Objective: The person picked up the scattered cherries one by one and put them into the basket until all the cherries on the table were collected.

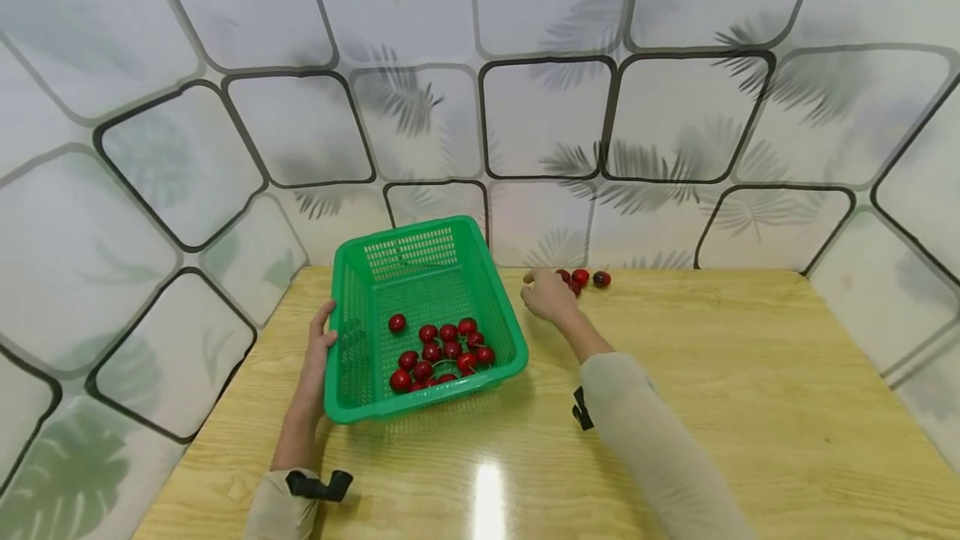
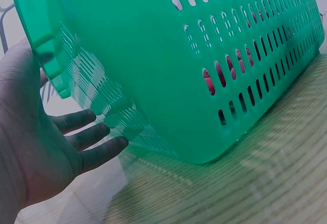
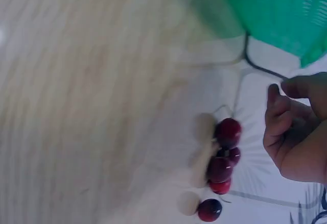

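A green plastic basket stands on the wooden table, with several dark red cherries gathered toward its near right part. One cherry lies apart from them, farther left inside. My left hand grips the basket's left rim; in the left wrist view its other fingers reach along the outside wall. Just right of the basket is my right hand, its fingers loosely bent and nothing visible between them in the right wrist view. Beside it, a small group of cherries lies on the table, one slightly apart.
Behind the table rises a pale backdrop with dark rounded outlines and leaf prints, and it continues along both sides. The loose cherries lie close to its foot. A bright reflection shows on the table's near part.
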Action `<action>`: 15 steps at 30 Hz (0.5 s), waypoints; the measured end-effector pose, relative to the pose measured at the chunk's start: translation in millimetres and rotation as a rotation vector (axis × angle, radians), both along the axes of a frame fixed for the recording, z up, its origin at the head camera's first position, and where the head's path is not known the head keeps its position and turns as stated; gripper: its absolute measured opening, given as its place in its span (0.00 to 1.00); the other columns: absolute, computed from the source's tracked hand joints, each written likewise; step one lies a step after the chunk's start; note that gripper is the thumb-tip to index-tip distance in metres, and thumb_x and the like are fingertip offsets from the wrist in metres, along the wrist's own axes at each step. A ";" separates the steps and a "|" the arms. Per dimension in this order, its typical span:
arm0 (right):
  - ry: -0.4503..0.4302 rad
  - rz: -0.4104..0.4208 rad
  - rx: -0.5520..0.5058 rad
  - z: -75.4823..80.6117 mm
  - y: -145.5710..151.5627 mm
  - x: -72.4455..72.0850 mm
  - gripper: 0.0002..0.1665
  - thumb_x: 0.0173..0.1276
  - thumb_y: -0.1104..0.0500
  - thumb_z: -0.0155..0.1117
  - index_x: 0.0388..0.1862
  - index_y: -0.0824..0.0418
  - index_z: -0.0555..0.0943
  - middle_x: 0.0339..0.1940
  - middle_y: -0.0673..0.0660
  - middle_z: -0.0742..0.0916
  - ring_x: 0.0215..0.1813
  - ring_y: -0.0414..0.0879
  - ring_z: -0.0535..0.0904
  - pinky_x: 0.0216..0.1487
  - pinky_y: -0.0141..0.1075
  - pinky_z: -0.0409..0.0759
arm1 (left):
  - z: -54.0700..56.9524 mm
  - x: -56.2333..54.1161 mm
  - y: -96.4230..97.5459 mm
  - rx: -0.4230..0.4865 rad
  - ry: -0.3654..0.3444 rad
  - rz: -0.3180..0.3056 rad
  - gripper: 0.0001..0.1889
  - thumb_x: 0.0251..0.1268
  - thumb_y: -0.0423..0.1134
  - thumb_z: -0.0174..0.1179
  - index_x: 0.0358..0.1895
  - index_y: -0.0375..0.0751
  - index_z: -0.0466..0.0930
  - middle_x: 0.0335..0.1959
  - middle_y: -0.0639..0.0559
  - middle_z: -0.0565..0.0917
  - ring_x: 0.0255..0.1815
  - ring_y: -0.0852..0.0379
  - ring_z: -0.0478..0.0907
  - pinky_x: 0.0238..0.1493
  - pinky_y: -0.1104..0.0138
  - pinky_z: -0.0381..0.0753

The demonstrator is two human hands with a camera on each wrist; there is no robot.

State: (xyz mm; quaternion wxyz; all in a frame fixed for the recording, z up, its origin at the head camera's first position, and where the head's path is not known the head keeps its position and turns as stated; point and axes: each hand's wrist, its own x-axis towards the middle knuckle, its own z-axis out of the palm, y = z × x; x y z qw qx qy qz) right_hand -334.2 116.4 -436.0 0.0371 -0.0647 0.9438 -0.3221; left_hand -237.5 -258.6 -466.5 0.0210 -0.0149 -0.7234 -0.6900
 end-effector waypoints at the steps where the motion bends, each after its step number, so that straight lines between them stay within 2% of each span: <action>1: -0.026 0.020 0.039 -6.6 1.7 -0.5 0.27 0.69 0.62 0.48 0.66 0.69 0.75 0.62 0.66 0.81 0.50 0.57 0.80 0.45 0.49 0.79 | -0.7 0.2 0.4 0.001 0.004 -0.001 0.30 0.81 0.43 0.31 0.81 0.53 0.37 0.80 0.48 0.38 0.68 0.47 0.54 0.52 0.72 0.68; 3: -0.070 0.047 0.119 -17.7 4.2 -1.6 0.31 0.68 0.64 0.48 0.70 0.70 0.69 0.66 0.68 0.78 0.61 0.61 0.76 0.57 0.54 0.75 | -2.0 0.4 1.2 0.002 0.013 -0.005 0.30 0.81 0.43 0.31 0.81 0.52 0.37 0.80 0.47 0.38 0.69 0.47 0.53 0.53 0.72 0.68; 6: -0.110 0.050 0.198 -27.9 5.6 -1.6 0.32 0.68 0.67 0.46 0.72 0.71 0.65 0.65 0.70 0.77 0.66 0.64 0.72 0.63 0.56 0.70 | -3.1 0.7 1.9 0.004 0.007 -0.012 0.30 0.81 0.43 0.31 0.81 0.53 0.37 0.80 0.47 0.38 0.68 0.47 0.54 0.52 0.72 0.69; 9: -0.120 0.038 0.247 -32.1 5.1 -0.5 0.27 0.71 0.67 0.45 0.68 0.72 0.68 0.59 0.72 0.80 0.61 0.64 0.76 0.60 0.55 0.74 | -3.1 0.9 1.5 0.001 -0.004 -0.013 0.30 0.81 0.43 0.31 0.81 0.54 0.36 0.80 0.48 0.39 0.67 0.48 0.56 0.51 0.71 0.70; 15: -0.032 0.025 0.295 -32.3 -0.8 1.7 0.10 0.69 0.69 0.49 0.40 0.70 0.79 0.43 0.68 0.85 0.48 0.61 0.83 0.46 0.53 0.81 | -1.2 0.3 -2.1 0.001 -0.010 -0.013 0.30 0.80 0.43 0.31 0.81 0.56 0.36 0.80 0.49 0.39 0.67 0.47 0.56 0.51 0.71 0.71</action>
